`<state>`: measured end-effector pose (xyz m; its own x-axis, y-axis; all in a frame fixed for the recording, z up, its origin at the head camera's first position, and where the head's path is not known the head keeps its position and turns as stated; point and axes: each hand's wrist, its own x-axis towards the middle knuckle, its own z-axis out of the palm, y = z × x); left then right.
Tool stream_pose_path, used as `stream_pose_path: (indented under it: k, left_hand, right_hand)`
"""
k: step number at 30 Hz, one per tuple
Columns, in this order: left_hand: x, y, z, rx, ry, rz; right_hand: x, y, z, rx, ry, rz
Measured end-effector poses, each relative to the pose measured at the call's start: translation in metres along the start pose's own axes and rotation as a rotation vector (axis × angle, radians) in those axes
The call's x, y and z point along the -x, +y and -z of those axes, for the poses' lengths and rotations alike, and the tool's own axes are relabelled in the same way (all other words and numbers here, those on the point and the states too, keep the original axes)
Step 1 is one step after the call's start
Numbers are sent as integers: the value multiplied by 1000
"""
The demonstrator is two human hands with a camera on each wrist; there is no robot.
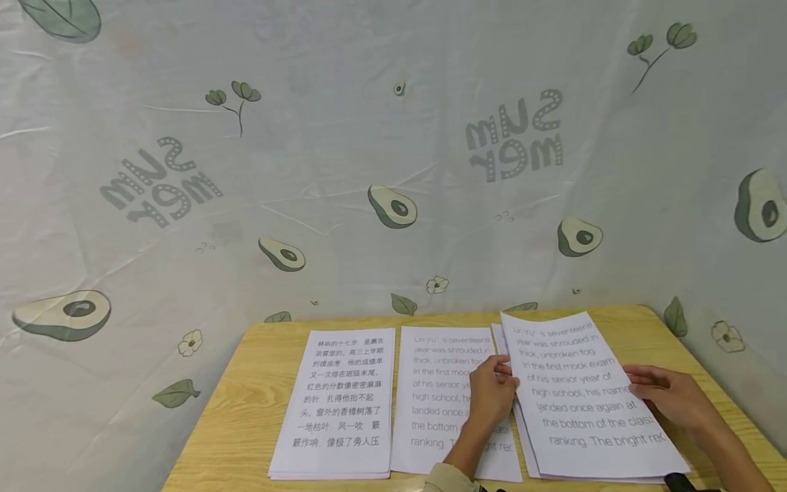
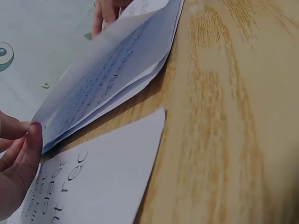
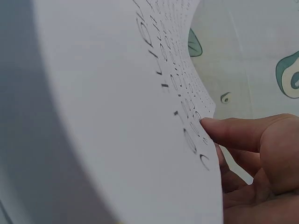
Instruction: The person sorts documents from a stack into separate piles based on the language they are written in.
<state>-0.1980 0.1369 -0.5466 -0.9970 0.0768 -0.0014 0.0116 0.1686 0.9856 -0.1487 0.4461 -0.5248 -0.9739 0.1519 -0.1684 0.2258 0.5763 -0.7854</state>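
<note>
A printed sheet of paper (image 1: 581,403) with English text is raised and tilted above the right-hand pile (image 1: 527,437). My left hand (image 1: 494,389) pinches its left edge; in the left wrist view the thumb and fingers (image 2: 33,144) meet at that edge. The right edge is pinched by my right hand (image 1: 670,400), the thumb (image 3: 233,131) lying on the printed face in the right wrist view. Under the left forearm lies the middle English sheet (image 1: 433,403), partly covered. Most of the right-hand pile is hidden by the raised sheet.
On the left of the wooden table (image 1: 227,410) lies a stack of sheets with Chinese text (image 1: 338,403). A pale cloth (image 1: 344,137) printed with avocados and leaves hangs behind the table. Something black (image 1: 679,482) shows at the bottom right.
</note>
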Motion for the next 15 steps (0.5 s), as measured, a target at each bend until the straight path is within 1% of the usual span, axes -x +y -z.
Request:
stream_pose_path:
  k: [3,7,11,15]
  left_hand:
    - [-1,-4,-1,-16,-13,6]
    - [-3,-7,-2,-15,-25,18]
    - [-4,-8,-4,-14,-25,12]
    - [-2,-4,-1,5,-31,23]
  right_hand:
    - [-1,1,-2,12,4,-2]
    - [-2,3,-5,41,22,0]
    - [-3,3,-6,61,31,6]
    - [1,2,-2,136,34,3]
